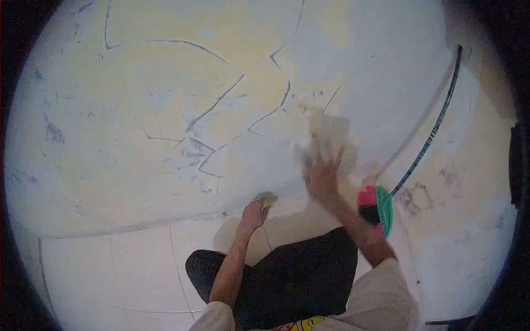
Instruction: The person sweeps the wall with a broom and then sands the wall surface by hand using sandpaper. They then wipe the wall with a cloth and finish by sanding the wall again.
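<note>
Low on the wall (221, 110), my right hand (324, 174) presses with its fingers spread. It is smeared by motion. Under and around its fingers is a pale, blurred piece (335, 128) that looks like a cloth; its exact kind cannot be made out. My left hand (253, 215) is closed on a crumpled yellowish piece (268, 199), perhaps a sponge or rag, near the foot of the wall. The wall carries yellowish and bluish-white patches, with dark crack-like lines running across it.
A broom (383, 209) with pink, black and green head stands right of my right forearm, its dark handle (433, 129) leaning on the wall. My dark-clothed legs (292, 276) are folded on the pale tiled floor (138, 270). A dark object (517, 165) is at the far right.
</note>
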Motion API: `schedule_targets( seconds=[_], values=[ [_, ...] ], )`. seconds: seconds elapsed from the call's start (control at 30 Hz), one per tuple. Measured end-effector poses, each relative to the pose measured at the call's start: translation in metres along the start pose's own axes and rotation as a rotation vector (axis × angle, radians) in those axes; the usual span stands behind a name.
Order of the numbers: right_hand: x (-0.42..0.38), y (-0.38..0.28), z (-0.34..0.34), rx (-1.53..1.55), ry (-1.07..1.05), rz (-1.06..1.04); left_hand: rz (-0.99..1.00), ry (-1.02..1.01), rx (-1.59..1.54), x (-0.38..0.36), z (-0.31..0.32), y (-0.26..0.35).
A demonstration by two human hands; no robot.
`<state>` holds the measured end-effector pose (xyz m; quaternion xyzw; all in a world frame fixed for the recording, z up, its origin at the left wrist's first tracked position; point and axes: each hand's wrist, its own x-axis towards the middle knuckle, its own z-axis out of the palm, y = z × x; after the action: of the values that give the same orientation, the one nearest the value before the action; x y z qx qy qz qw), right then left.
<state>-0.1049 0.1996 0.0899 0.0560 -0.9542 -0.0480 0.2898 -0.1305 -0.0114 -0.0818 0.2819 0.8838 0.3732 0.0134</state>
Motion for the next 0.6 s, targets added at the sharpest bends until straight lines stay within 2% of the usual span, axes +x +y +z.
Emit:
schedule_targets(
  seconds=[0.03,0.07,0.13,0.17,0.23,0.27,0.33,0.37,0.43,0.47,0.53,0.6],
  values=[
    [-0.03,-0.001,0.014,0.002,-0.131,-0.057,-0.057,-0.016,0.011,0.004,0.0,0.0],
    [-0.058,-0.002,0.031,0.223,-0.283,0.05,-0.06,-0.011,0.002,0.006,0.003,0.001],
    [-0.097,-0.004,0.072,0.75,-0.394,0.392,-0.091,-0.158,0.077,0.008,0.005,0.001],
    [-0.102,-0.007,0.077,0.758,-0.399,0.392,-0.1,-0.162,0.081,0.008,0.007,0.003],
    [-0.11,-0.02,0.087,0.99,-0.554,0.65,-0.058,-0.194,0.008,0.005,0.014,0.004],
    [-0.12,-0.024,0.109,1.001,-0.559,0.649,-0.067,-0.196,0.016,0.005,0.019,0.0],
    [-0.149,-0.028,0.168,1.123,0.017,0.48,-0.048,-0.249,-0.148,0.006,0.037,-0.014],
    [-0.156,-0.029,0.17,1.133,0.011,0.472,-0.058,-0.242,-0.144,0.005,0.037,-0.008],
    [-0.168,-0.035,0.168,1.623,-0.311,0.95,-0.237,-0.04,-0.553,-0.003,0.035,0.013],
    [-0.166,-0.035,0.167,1.64,-0.322,0.952,-0.252,-0.039,-0.54,-0.001,0.039,0.012],
    [-0.159,-0.034,0.153,1.702,-0.378,0.872,-0.488,-0.002,-0.729,-0.002,0.045,0.005],
    [-0.153,-0.024,0.145,1.668,-0.434,0.819,-0.479,-0.016,-0.759,-0.001,0.042,0.002]
  ],
)
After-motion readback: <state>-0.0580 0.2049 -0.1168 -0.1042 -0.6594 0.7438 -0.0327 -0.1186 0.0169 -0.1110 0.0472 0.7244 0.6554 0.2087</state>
